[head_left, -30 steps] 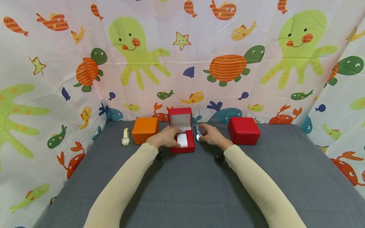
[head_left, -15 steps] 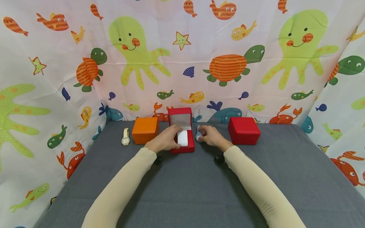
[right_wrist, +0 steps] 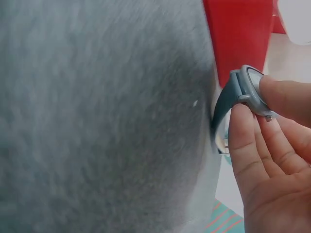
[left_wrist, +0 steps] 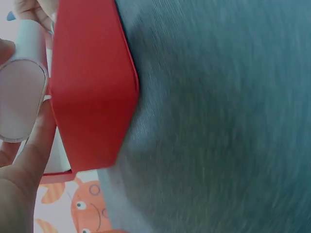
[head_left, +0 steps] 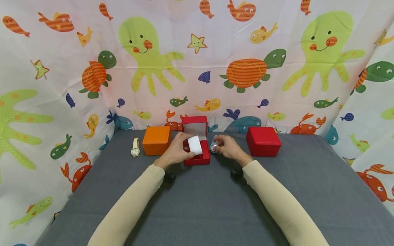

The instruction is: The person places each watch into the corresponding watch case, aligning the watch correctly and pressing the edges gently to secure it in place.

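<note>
In the head view an open red watch box (head_left: 197,161) stands at the middle back of the table, its lid raised. My left hand (head_left: 176,150) pinches a white watch cushion (head_left: 195,145), tilted and partly lifted out of the box. The left wrist view shows the cushion (left_wrist: 22,97) between thumb and fingers, beside the red box wall (left_wrist: 92,97). Just right of the box, my right hand (head_left: 229,147) holds a wristwatch (head_left: 213,147). Up close in the right wrist view, thumb and fingers pinch the watch (right_wrist: 250,90) by its case, with the grey-blue strap hanging down.
Left of the open box is a closed orange box (head_left: 157,140), with a pale-strapped watch (head_left: 135,147) lying beyond it. A closed red box (head_left: 263,141) sits to the right. Behind everything hangs a sea-animal curtain (head_left: 197,78); grey cloth (head_left: 200,205) covers the table.
The white cushion has come up out of the box and tilted in my left hand. My right hand has raised the watch's case slightly.
</note>
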`<state>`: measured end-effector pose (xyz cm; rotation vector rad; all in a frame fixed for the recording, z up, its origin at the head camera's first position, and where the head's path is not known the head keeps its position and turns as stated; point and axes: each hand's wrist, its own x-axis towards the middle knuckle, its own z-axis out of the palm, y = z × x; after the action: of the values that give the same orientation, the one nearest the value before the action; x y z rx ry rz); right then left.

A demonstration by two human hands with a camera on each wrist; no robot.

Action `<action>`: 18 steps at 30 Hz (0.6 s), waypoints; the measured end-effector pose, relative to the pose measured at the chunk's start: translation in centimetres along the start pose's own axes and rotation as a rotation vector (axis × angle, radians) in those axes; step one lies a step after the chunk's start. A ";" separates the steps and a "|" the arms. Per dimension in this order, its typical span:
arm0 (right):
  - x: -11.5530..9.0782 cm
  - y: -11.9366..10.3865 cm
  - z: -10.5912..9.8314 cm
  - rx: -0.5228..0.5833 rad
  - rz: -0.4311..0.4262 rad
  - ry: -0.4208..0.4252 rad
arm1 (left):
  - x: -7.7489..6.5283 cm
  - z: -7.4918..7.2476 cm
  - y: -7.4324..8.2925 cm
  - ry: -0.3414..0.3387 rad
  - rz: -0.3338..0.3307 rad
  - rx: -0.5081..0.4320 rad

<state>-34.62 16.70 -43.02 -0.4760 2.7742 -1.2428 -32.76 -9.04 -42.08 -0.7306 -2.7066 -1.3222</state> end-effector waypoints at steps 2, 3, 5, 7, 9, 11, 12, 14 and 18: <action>-0.3 -0.1 0.0 0.037 0.010 0.010 | -0.2 0.1 0.1 0.012 -0.032 -0.074; -0.5 -0.2 -0.1 0.055 0.017 0.015 | -0.3 0.2 0.1 0.014 -0.050 -0.104; -0.9 -0.3 -0.2 0.094 0.024 0.028 | -0.5 0.4 0.3 0.019 -0.086 -0.153; -1.3 -0.5 -0.3 0.133 0.030 0.052 | -0.8 0.5 0.5 0.024 -0.108 -0.193; -1.7 -0.6 -0.4 0.165 0.022 0.076 | -1.1 0.6 0.8 0.026 -0.121 -0.241; -2.2 -0.8 -0.6 0.188 0.005 0.099 | -1.3 0.6 1.1 0.027 -0.119 -0.278; -2.4 -0.9 -0.7 0.199 -0.004 0.110 | -1.4 0.7 1.2 0.027 -0.113 -0.292; -3.0 -1.1 -0.9 0.222 -0.028 0.124 | -1.6 0.9 1.4 0.026 -0.108 -0.298; -3.9 -1.6 -1.3 0.278 -0.081 0.134 | -2.0 1.4 2.0 0.022 -0.086 -0.284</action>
<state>-30.72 17.83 -41.29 -0.5022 2.6457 -1.7054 -29.89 -7.75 -41.94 -0.6181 -2.5887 -1.7482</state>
